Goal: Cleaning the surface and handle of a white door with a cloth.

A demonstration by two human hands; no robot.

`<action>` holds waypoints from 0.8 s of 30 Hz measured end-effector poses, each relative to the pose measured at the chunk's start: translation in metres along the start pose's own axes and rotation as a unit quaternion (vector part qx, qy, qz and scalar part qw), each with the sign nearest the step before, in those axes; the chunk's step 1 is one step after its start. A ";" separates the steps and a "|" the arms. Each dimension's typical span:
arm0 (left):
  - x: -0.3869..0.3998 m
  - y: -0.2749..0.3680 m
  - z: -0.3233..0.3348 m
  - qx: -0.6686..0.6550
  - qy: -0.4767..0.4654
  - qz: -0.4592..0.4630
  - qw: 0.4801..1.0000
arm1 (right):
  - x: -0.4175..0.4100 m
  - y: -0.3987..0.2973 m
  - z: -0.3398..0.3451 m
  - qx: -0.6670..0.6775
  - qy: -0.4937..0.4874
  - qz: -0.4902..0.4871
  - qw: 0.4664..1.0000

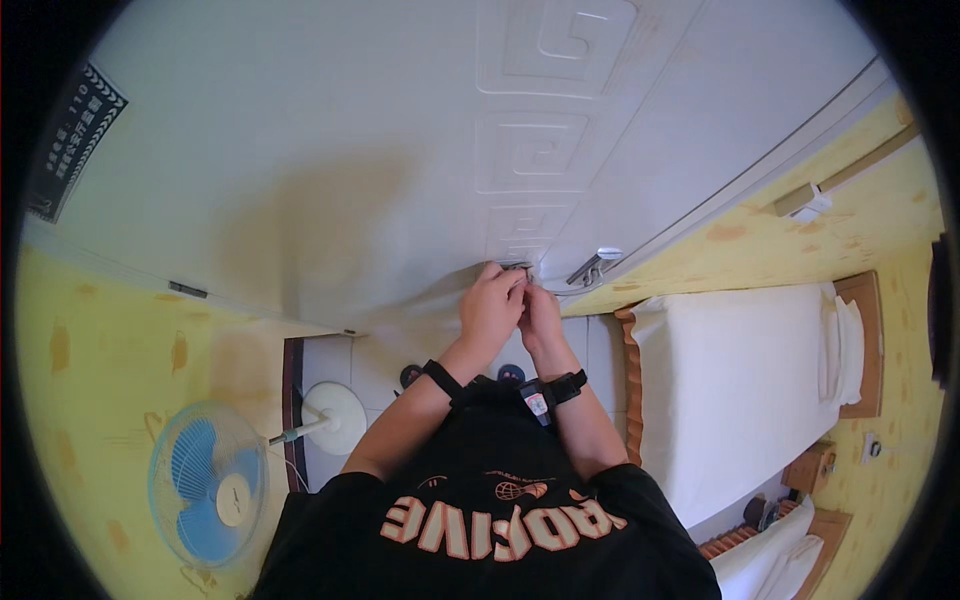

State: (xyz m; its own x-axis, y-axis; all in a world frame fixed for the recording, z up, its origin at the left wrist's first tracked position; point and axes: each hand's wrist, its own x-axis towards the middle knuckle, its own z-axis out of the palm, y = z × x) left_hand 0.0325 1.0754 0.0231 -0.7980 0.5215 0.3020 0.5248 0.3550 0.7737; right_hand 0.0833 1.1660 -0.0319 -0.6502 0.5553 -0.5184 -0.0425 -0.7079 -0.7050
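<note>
My left hand [489,306] and my right hand [541,315] meet close to a white door [390,135] with raised square-spiral patterns. The fingers of both are pinched together around a small metal piece [517,265], mostly hidden by the fingertips, so its exact kind is unclear. Just right of my right hand, a chrome lever handle [592,264] sticks out from the door. A thin curved strand [570,292] runs below the handle towards my fingers. Both wrists wear black bands, with a watch [535,403] by the right one.
A standing fan [236,502] with blue blades is at the left; its round white base [335,418] rests on the tiled floor. A bed [735,382] with white bedding is at the right. Beyond it are a wooden nightstand [808,466] and a second bed [765,562].
</note>
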 end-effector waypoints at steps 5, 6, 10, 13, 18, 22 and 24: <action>-0.009 -0.002 -0.002 -0.005 0.049 -0.005 0.999 | -0.006 -0.011 0.005 -0.032 -0.053 -0.003 0.998; -0.008 0.000 -0.006 -0.033 0.074 -0.009 0.997 | -0.007 -0.014 0.011 -0.045 -0.060 -0.008 0.997; -0.009 0.028 -0.037 -0.072 0.153 -0.016 0.985 | -0.031 -0.030 0.042 -0.049 -0.126 -0.022 0.991; -0.008 0.047 -0.064 -0.025 0.199 0.007 0.980 | -0.043 -0.040 0.062 -0.093 -0.185 -0.046 0.977; -0.007 0.047 -0.065 0.015 0.210 0.001 0.978 | -0.052 -0.045 0.071 -0.098 -0.195 -0.034 0.975; -0.005 0.036 -0.052 0.021 0.219 0.039 0.975 | -0.049 -0.039 0.065 -0.074 -0.156 -0.026 0.985; -0.006 0.030 -0.043 -0.001 0.193 0.018 0.981 | -0.041 -0.032 0.056 -0.062 -0.143 -0.020 0.988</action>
State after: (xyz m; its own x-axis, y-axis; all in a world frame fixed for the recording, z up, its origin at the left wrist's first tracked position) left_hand 0.0399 1.0491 0.0684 -0.8324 0.2005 0.5166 0.5537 0.3408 0.7598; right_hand 0.0690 1.1414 0.0388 -0.8381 0.4241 -0.3433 0.0083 -0.6191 -0.7852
